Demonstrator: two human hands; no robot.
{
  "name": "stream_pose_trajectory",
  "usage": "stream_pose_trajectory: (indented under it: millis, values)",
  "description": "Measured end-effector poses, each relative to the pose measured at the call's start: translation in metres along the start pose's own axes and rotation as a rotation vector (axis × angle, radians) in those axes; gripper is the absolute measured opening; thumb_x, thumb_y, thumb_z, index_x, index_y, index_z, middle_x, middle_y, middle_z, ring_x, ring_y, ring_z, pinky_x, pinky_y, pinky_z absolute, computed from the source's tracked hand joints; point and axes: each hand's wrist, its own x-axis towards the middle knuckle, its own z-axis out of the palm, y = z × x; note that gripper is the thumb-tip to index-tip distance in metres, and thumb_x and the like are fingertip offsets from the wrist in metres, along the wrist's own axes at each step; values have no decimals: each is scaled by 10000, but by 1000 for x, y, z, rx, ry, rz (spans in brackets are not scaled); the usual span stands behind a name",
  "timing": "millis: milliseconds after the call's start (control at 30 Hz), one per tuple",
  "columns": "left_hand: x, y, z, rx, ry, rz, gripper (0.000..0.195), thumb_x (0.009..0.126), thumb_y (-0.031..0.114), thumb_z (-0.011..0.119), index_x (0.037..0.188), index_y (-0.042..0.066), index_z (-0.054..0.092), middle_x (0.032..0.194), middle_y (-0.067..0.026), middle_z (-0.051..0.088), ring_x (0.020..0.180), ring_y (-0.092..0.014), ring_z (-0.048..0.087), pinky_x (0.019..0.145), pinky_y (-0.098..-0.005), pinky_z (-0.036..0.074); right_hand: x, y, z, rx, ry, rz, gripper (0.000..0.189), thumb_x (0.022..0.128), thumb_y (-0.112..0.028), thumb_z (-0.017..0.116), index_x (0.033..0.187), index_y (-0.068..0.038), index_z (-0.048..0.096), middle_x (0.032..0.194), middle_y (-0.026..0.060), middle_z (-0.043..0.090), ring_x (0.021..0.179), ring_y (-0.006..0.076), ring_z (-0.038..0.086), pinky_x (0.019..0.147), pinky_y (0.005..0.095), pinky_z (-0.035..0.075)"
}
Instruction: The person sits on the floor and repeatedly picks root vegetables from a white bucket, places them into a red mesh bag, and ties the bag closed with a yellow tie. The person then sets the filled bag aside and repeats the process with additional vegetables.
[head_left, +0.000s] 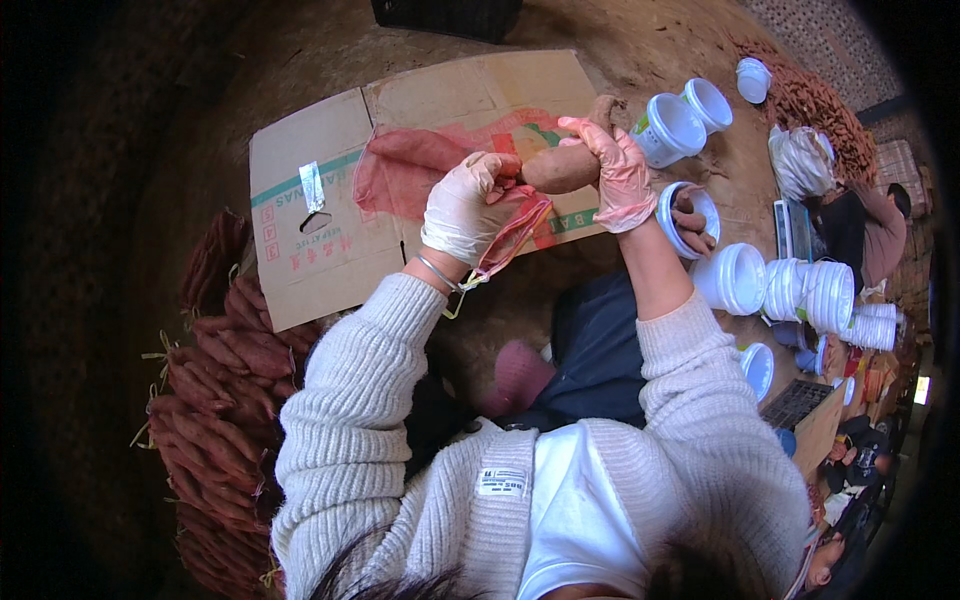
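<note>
My left hand (466, 208), in a thin whitish glove, grips the gathered mouth of a red mesh bag (394, 187). A long sweet potato (420, 149) lies inside that bag, on a flattened cardboard box (315, 225). My right hand (621, 178), gloved and stained reddish, is closed around a thick sweet potato (561, 169); its left end reaches my left fingers at the bag's mouth. Another sweet potato (604, 112) shows above my right fingers. A yellowish drawstring (471, 282) dangles from the bag below my left wrist.
Filled mesh bags of sweet potatoes (217, 435) are stacked at my left. White buckets (671, 131) stand to my right; one bucket (709, 206) contains sweet potatoes (690, 221). Farther right are stacked buckets (806, 292), a loose sweet-potato pile (817, 112) and a person (874, 232). A black crate (450, 15) sits ahead.
</note>
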Motion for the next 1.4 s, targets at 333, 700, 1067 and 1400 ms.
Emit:
stream_pose_trajectory:
  millis: [333, 700, 1067, 1400]
  values:
    - [9, 0, 1, -302, 197, 62, 100, 800, -38, 646, 878, 23, 635, 803, -70, 627, 703, -156, 603, 656, -262, 492, -1, 8, -1, 218, 141, 394, 389, 843, -411, 621, 1009, -65, 687, 988, 18, 686, 845, 91, 637, 636, 243, 467]
    - [-2, 15, -55, -672, -448, -497, 119, 829, 19, 694, 941, 2, 659, 848, -56, 660, 781, -137, 631, 684, -267, 525, 8, -9, -26, -60, 298, 206, 362, 814, -472, 601, 970, -168, 719, 926, -59, 651, 719, 97, 532, 625, 211, 363]
    - [4, 9, -26, -604, -153, -587, 200, 836, -17, 674, 1030, -19, 629, 938, -78, 663, 816, -141, 628, 772, -269, 538, -5, -12, -5, 51, -7, 62, 415, 870, -417, 580, 1042, -53, 684, 1014, 66, 657, 957, 174, 626, 856, 304, 494]
    - [3, -15, -17, -596, -109, -759, 146, 792, 34, 649, 919, -34, 626, 766, -42, 650, 621, -129, 603, 566, -267, 487, -10, -12, 11, -83, -75, -112, 254, 879, -183, 622, 1054, 0, 624, 1016, 82, 663, 919, 170, 624, 861, 303, 488]
